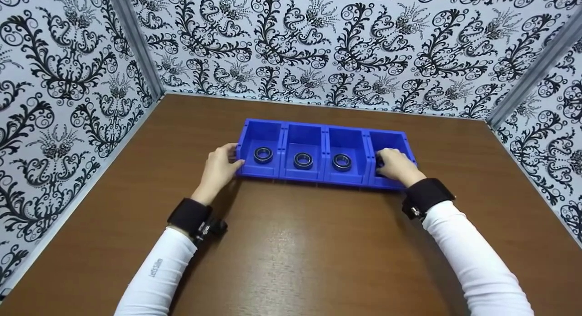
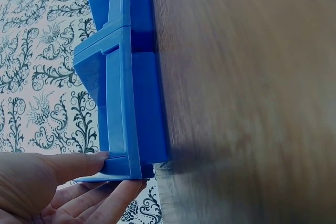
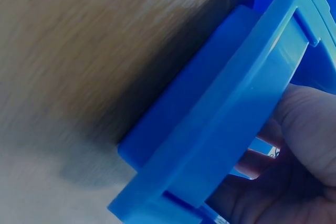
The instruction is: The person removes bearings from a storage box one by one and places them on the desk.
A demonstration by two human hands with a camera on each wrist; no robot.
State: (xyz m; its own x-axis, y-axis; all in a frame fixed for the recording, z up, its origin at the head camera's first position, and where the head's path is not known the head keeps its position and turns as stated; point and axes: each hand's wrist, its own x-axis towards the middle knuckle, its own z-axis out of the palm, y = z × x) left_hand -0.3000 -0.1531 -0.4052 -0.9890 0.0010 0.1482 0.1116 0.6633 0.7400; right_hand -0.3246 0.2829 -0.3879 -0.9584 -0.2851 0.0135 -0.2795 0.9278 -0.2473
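Observation:
A row of joined blue bins lies on the table, its open compartments facing up and toward me. Single black-and-silver ball bearings lie in the first, second and third compartments from the left. My left hand grips the row's left end, thumb over the front lip and fingers against the outer side. Inside the rightmost compartment, my right hand has curled fingers around a dark bearing, mostly hidden by the hand. The right wrist view shows these fingers behind the bin's front lip; no bearing is visible there.
The brown wooden table carries the bins toward its far side. Black-and-white patterned panels enclose the back and sides, with grey metal posts at the corners. Both wrists wear black camera bands.

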